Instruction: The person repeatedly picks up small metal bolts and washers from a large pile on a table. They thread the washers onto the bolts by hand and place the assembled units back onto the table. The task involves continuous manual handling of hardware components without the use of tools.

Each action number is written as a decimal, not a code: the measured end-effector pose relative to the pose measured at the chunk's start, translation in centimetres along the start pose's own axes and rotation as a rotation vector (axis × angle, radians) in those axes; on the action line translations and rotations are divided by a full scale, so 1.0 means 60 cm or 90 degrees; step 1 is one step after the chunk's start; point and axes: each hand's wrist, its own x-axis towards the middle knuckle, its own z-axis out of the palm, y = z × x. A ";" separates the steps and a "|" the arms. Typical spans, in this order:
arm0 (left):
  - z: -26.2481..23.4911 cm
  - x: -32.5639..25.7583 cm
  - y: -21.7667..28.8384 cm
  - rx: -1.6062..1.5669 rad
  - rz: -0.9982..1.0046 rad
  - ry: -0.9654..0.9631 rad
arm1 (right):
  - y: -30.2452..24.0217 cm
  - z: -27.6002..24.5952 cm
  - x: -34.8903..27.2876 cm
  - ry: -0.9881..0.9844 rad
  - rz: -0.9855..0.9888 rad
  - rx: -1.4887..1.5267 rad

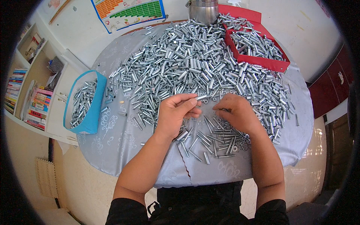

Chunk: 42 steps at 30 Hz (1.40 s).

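My left hand (177, 113) is closed, with thumb and forefinger pinching a short shiny metal sleeve (201, 97) that points to the right. A little to the right, my right hand (237, 112) has its fingers curled together near small washers; whatever they hold, if anything, is hidden. Beyond both hands rises a big heap of metal sleeves and bolts (183, 60). Between my forearms lie loose long bolts (204, 139), and beside the right wrist is a cluster of flat washers (242, 142).
A blue open box (98, 103) of metal parts stands at the left edge of the round table with its silver-grey cloth (123, 150). At the back right sits a red box (262, 66) with more parts, beside a steel pot (203, 13). A bookshelf (28, 90) is farther left.
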 end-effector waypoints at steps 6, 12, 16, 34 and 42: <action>0.001 0.000 0.001 -0.002 -0.002 -0.008 | -0.004 0.011 -0.001 -0.068 -0.012 -0.076; 0.001 -0.002 0.000 -0.003 -0.006 0.002 | -0.011 0.015 0.001 -0.060 0.062 -0.068; 0.000 -0.001 -0.001 0.000 -0.002 -0.010 | -0.013 0.021 0.005 0.109 0.175 0.155; 0.001 -0.003 -0.004 0.011 -0.007 -0.033 | -0.033 0.025 0.006 0.164 0.218 0.462; -0.001 -0.001 -0.004 0.013 -0.030 -0.053 | -0.019 0.019 0.009 0.136 0.201 0.518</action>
